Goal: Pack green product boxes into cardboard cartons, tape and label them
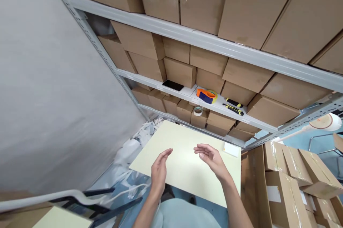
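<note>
Both hands hold nothing: the left hand (159, 171) and right hand (211, 158) hover open, fingers loosely spread, palms facing each other above the pale tabletop (184, 163). The tabletop's far edge runs just beside the shelving rack (214, 108); its long axis slants from near-left toward far-right. Taped cartons (289, 181) crowd its right edge.

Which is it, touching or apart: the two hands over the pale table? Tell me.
Apart. The head view shows bare tabletop between the left hand and the right hand, both open.
</note>
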`<state>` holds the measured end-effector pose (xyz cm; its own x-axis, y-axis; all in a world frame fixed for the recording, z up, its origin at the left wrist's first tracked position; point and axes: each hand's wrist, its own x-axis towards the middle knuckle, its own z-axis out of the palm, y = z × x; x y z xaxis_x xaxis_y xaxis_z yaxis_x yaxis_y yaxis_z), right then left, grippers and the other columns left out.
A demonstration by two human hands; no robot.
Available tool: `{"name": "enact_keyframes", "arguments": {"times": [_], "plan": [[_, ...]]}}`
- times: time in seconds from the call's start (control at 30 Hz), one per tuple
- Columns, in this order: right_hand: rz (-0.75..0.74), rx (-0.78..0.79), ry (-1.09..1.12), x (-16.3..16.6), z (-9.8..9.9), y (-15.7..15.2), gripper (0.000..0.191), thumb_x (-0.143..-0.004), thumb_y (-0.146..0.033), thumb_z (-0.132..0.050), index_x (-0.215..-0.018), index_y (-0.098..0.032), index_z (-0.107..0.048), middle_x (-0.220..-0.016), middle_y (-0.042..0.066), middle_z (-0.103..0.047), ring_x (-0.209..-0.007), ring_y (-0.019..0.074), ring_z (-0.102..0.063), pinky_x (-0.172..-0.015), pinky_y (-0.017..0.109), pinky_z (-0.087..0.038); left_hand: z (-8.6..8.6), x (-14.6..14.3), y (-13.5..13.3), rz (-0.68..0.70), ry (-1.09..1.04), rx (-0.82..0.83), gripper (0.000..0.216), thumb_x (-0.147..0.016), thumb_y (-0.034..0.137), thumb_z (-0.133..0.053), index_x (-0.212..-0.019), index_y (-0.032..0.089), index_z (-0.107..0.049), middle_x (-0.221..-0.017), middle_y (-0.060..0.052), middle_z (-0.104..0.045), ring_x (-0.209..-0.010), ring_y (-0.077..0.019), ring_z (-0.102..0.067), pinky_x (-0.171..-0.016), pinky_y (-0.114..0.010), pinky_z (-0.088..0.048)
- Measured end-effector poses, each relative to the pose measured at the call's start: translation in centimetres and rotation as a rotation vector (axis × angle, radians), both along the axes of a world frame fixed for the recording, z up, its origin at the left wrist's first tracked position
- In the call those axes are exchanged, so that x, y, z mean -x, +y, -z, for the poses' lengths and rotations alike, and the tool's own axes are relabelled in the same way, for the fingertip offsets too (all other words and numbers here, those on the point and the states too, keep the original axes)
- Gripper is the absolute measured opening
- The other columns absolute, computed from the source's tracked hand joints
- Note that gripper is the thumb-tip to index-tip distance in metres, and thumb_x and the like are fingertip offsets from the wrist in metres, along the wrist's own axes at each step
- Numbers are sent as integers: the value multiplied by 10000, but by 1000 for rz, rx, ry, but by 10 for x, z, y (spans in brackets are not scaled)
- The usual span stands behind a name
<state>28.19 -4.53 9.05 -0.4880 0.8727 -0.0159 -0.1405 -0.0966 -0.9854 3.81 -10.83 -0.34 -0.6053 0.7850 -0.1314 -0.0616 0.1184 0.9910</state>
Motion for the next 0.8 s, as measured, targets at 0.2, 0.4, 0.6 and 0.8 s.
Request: {"name": "enact_keyframes", "arguments": {"times": [0.2, 0.4, 0.6, 0.8], "plan": [[52, -10, -75, 65, -18, 21, 496, -926, -610, -880, -1283, -279, -788, -1312, 126, -822, -1225, 305, -776, -1156, 532, -583, 49, 82, 45, 7, 51, 130, 534, -885, 508, -616, -1299, 201, -756, -1495, -164, -732, -1462, -341, -639, -1277, -477, -459], [176, -12, -156, 137, -26, 56, 521, -904, -622, -889, -1275, -271, -785, -1300, 121, -829, -1229, 306, -779, -1188, 543, -568, 100, 149, 88, -18, 148, 488, 855, -828, 349, -653, -1593, 2, -498, -1666, -356, -507, -1646, -475, -395, -1348, -630, -313], [237, -124, -299, 202, -38, 104, 537, -920, -627, -865, -1291, -251, -769, -1328, 129, -824, -1261, 307, -776, -1199, 531, -576, 134, 183, 134, -55, 80, 626, 1021, -888, 380, -616, -1695, -112, -231, -1796, -441, -113, -1719, -558, -51, -1346, -750, -154], [241, -378, -531, 247, -45, 163, 498, -995, -627, -766, -1293, -228, -773, -1362, 149, -802, -1287, 311, -763, -1142, 499, -616, 150, 186, 171, -165, 71, 596, 948, -982, 398, -524, -1690, -145, -203, -1792, -449, -96, -1720, -551, -48, -1360, -721, -146]]}}
